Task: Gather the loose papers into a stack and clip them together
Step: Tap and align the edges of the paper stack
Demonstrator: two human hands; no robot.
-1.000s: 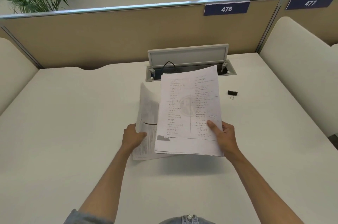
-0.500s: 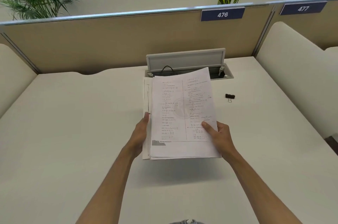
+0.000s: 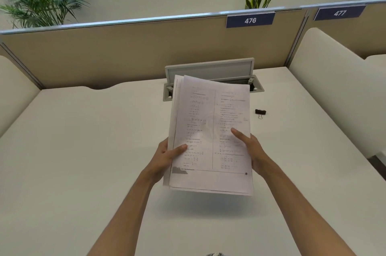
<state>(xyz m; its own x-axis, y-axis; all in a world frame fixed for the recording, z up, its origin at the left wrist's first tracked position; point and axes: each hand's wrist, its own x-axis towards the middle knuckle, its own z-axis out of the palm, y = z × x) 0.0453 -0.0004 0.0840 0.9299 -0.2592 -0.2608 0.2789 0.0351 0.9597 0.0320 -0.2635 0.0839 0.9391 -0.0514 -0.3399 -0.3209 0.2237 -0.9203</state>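
A stack of printed white papers [image 3: 211, 122] is held up above the white desk [image 3: 83, 151], its far end tilted upward. My left hand [image 3: 167, 157] grips the stack's left edge, thumb on the top sheet. My right hand [image 3: 250, 149] grips the right edge the same way. Some sheets stick out slightly at the left and top edges. A small black binder clip [image 3: 260, 112] lies on the desk to the right of the papers, apart from both hands.
An open cable hatch [image 3: 211, 72] with its lid raised sits in the desk behind the papers. A beige partition [image 3: 125, 53] with labels 476 and 477 closes the back. Padded side panels [image 3: 334, 93] stand at left and right.
The left-hand sheets were slid under the right-hand pile to form one stack. Both hands then lifted the stack and tilted it more upright. The clip has not moved.
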